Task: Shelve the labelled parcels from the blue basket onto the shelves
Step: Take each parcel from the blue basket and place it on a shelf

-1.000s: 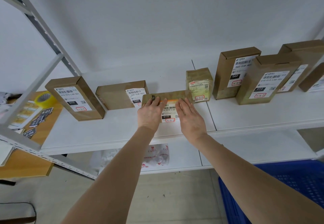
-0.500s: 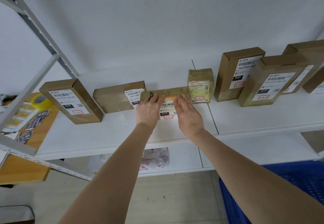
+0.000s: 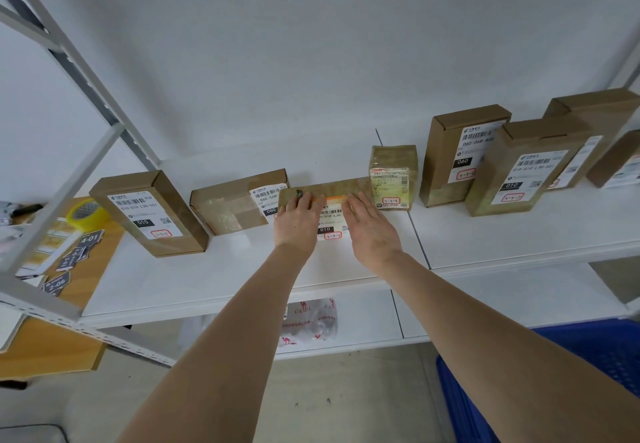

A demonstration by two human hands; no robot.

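1. Parcel (image 3: 332, 189) location: on the shelf (image 3: 242, 269), beneath both hands.
2. Left hand (image 3: 299, 215) and right hand (image 3: 370, 226): fingers nearly straight, pressing its face, gripping nothing.
3. Advice: push evenly with both palms, keeping the label (image 3: 330, 231) visible and facing outward.

Person: two forearms, bare to the frame edge at 6 o'clock; left hand (image 3: 297, 222) and right hand (image 3: 373, 233) ungloved.
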